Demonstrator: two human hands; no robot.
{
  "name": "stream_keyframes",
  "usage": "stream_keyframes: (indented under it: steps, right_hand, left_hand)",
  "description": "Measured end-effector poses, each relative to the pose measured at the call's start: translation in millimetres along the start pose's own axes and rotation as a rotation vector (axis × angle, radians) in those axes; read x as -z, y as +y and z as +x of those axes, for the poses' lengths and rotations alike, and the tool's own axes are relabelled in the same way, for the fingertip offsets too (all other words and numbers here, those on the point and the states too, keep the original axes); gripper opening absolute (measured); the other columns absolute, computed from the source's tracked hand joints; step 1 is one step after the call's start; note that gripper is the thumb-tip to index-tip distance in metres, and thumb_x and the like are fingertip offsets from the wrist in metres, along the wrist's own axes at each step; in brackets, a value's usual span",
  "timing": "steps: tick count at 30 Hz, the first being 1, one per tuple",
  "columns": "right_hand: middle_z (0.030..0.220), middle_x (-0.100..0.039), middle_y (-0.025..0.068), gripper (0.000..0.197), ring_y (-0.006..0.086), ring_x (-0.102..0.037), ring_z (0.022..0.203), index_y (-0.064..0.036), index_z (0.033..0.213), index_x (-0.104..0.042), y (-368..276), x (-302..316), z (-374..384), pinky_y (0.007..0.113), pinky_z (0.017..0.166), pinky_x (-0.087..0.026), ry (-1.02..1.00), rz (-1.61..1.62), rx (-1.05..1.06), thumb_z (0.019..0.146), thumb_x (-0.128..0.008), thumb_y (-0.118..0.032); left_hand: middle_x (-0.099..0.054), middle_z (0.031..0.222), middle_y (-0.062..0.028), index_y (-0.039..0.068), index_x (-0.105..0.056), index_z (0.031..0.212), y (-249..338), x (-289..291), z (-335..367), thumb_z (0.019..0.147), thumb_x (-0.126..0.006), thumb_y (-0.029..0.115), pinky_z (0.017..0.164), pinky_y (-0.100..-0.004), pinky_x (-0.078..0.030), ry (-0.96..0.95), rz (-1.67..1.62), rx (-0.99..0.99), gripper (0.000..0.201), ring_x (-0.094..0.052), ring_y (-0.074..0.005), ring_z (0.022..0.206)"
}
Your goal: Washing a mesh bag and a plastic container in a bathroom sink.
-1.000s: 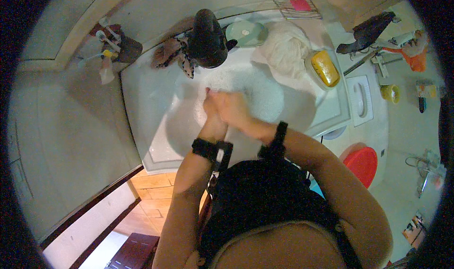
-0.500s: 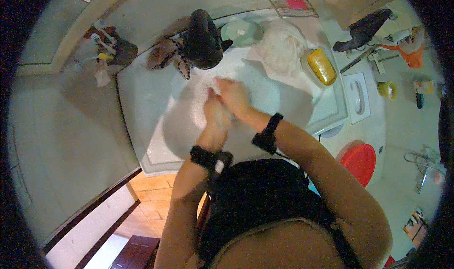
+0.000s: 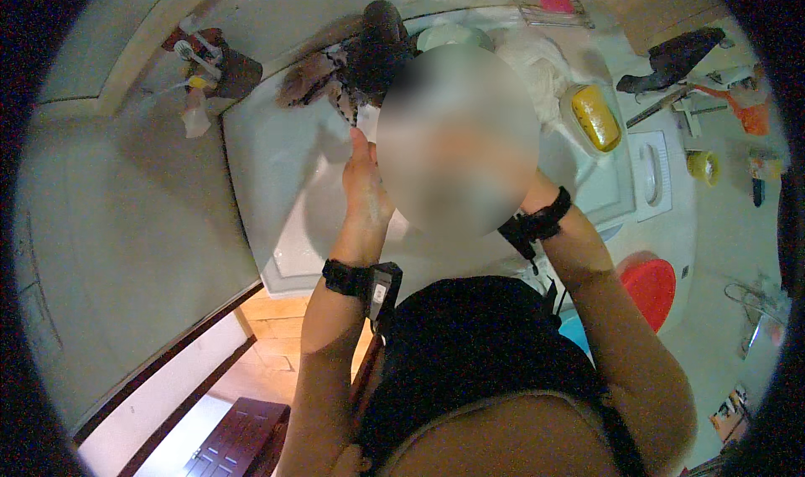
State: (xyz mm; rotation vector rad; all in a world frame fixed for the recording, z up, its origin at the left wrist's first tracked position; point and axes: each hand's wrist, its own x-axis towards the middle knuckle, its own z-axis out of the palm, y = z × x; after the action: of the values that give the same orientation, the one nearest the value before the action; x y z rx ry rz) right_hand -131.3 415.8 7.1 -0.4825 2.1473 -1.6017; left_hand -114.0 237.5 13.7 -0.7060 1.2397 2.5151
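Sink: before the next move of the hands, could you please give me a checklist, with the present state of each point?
1. Left hand visible over the sink: ok, partly; the picture's blur hides some of it.
2. Right hand, what it touches or holds: cannot tell; it is blurred.
3. Middle of the sink clearly visible: not ok; blurred.
4. Straps on both wrists: ok.
5. Yellow block in its dish: ok.
6. White cloth apart from the left hand: ok.

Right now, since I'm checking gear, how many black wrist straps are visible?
2: one strap on the left wrist, another on the right wrist. The blur might hide more.
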Motion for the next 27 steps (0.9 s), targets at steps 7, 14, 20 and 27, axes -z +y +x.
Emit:
stream_keyframes:
  steps: [7, 14, 20, 27]
  right_hand:
    - [0.059, -0.054, 0.0021, 0.021, 0.0099, -0.047, 0.056, -0.0032, 0.065, -0.056, -4.2, -17.4, 1.6, 0.024, 0.061, -0.039, 0.174, 0.083, -0.124, 0.072, -0.057, -0.023]
    - [0.06, -0.057, 0.0117, 0.018, 0.0281, -0.055, 0.056, -0.0083, 0.069, -0.058, 24.4, -65.5, 22.4, 0.042, 0.049, -0.04, 0.513, -0.727, 0.102, 0.07, -0.051, -0.025]
    - [0.077, -0.06, 0.0104, 0.024, 0.0304, -0.057, 0.063, -0.0128, 0.079, -0.06, 11.9, -86.4, 26.8, 0.044, 0.061, -0.043, 0.535, -0.574, 0.019, 0.078, -0.041, -0.029]
    - [0.058, -0.054, 0.0119, 0.019, 0.0267, -0.053, 0.049, -0.0088, 0.063, -0.054, 10.3, -87.3, 22.2, 0.041, 0.046, -0.04, 0.695, -0.624, 0.209, 0.075, -0.047, -0.021]
  left_hand:
    - [-0.027, 0.05, 0.0035, 0.014, -0.035, 0.056, -5.4, -1.0, 5.7, 0.084, -0.042, 0.04, 0.041, -0.0233, -0.022, 0.076, -0.074, 0.034, 0.039, -0.024, -0.0091, 0.043]
    - [-0.043, 0.059, 0.0013, 0.012, -0.042, 0.064, -51.9, -27.5, 1.3, 0.085, -0.038, 0.04, 0.05, -0.0282, -0.038, 0.258, 0.072, 0.14, 0.036, -0.043, -0.0126, 0.053]
    - [-0.052, 0.07, -0.0063, 0.008, -0.05, 0.076, -87.7, 43.9, 41.7, 0.088, -0.025, 0.042, 0.06, -0.0304, -0.042, -0.012, 0.529, -0.238, 0.044, -0.049, -0.0176, 0.069]
    - [-0.049, 0.065, -0.0042, 0.011, -0.048, 0.071, -78.2, 19.7, 39.0, 0.088, -0.032, 0.038, 0.055, -0.0278, -0.04, 0.065, -0.242, 0.097, 0.036, -0.046, -0.0152, 0.063]
